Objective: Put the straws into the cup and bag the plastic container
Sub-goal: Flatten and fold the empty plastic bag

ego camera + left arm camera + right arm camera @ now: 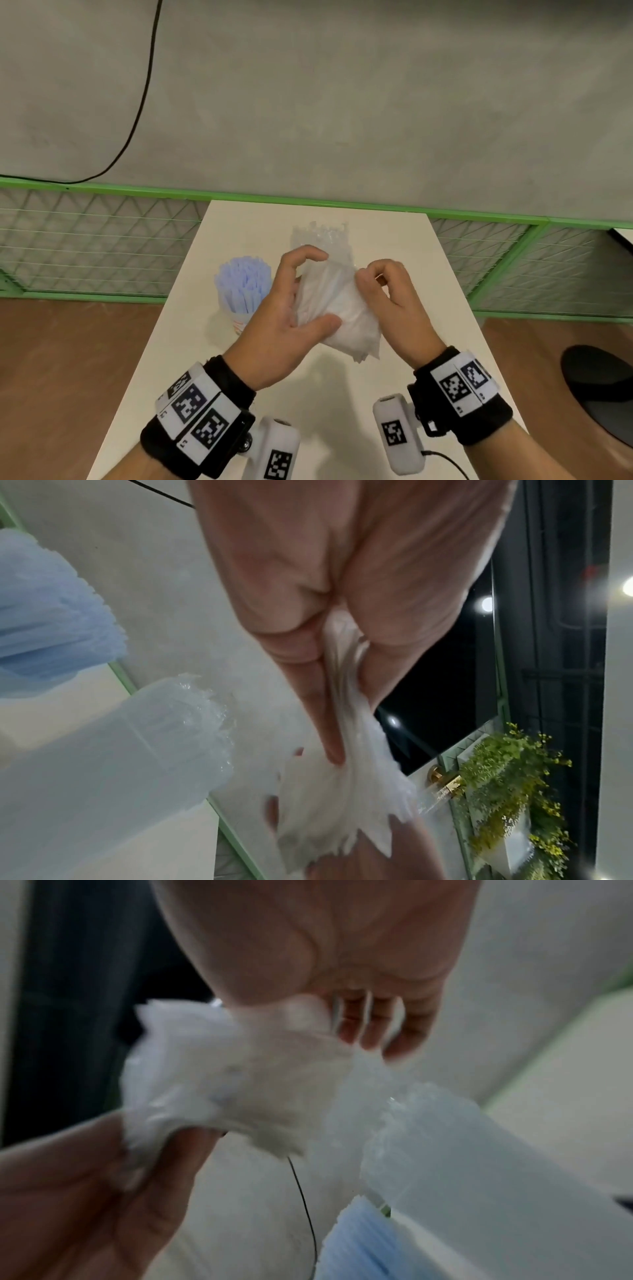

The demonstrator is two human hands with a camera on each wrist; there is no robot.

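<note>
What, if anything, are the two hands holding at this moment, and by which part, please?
Both hold one stack of folded white translucent plastic bags. The left hand cradles its left side, thumb across the front; the right hand pinches its upper right edge.

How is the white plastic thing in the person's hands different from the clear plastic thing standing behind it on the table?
The white bag is thin, crumpled and milky, while the plastic container looks stiff and see-through. The bag is held up by the left hand and right hand, whereas the container stands untouched on the table. The bag lies slanted between the hands; the container stands upright. Both are pale plastic, near the straws in the cup.
</note>
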